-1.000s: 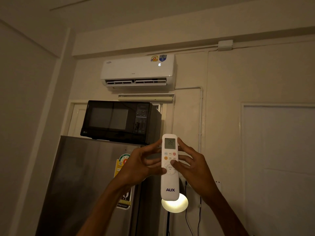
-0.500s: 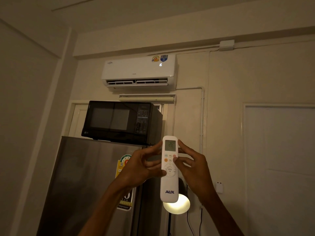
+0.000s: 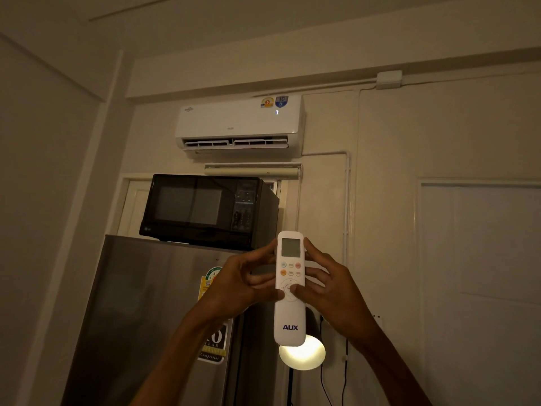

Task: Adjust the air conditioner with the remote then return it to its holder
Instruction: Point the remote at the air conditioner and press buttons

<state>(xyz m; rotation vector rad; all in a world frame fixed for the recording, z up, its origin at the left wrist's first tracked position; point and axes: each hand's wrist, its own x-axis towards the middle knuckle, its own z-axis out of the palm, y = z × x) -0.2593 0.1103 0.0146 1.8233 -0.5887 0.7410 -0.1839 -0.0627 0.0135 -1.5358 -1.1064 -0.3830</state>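
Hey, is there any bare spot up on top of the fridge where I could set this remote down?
The fridge top looks bare only on its left part, between its left edge and the microwave; how deep that strip runs is hidden from below. The microwave crowds the middle and right. Both the left hand and right hand hold the remote.

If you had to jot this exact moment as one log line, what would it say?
phase: adjusting | left hand: holds AUX remote | right hand: holds remote, thumb on round pad | air conditioner: louvre open | holder: not in view
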